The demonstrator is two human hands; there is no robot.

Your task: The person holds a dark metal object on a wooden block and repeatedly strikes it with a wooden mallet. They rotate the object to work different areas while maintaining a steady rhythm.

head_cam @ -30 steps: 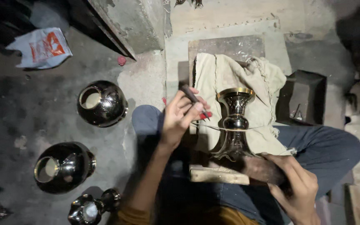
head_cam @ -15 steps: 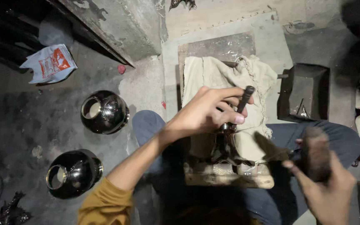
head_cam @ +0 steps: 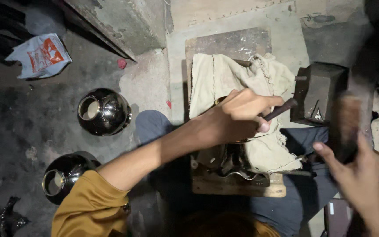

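Head view. The left hand (head_cam: 235, 116) has its grip clamped on a dark, slim punch tool (head_cam: 279, 109), held over a shiny dark metal vessel (head_cam: 233, 160). The vessel lies on a cream, frayed cloth (head_cam: 224, 77) draped over a wooden block (head_cam: 237, 186). Right of the vessel, the right hand (head_cam: 352, 175) has its grip closed around a blurred mallet (head_cam: 345, 127). Risk, as a judgement: a glancing blow could skid the punch tool off the curved polished metal, marring it or striking fingers. Left of the vessel, two round glossy pots (head_cam: 104, 112) sit on the rough concrete floor (head_cam: 18, 114).
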